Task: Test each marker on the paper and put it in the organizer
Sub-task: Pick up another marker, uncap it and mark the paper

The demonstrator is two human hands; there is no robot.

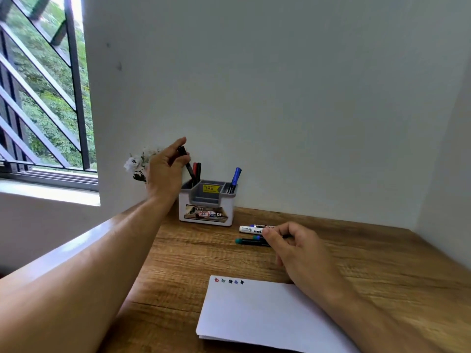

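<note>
A white and grey organizer [206, 215] stands on the wooden desk against the wall. My left hand [165, 171] is raised beside its left compartment and grips a black marker [187, 164] whose lower end dips into that compartment, next to a red marker [195, 170] and another black one. A blue marker [235, 178] stands in the right compartment. My right hand [298, 253] rests on the desk with its fingertips pinching a black marker with a teal cap [251, 241]. A white marker [251, 228] lies just behind it. The white paper [254, 317] shows several small colour marks along its top edge.
White artificial flowers [136, 164] sit behind my left hand by the wall corner. A barred window [43, 98] and its sill are on the left. Walls close the desk [191, 253] at the back and right.
</note>
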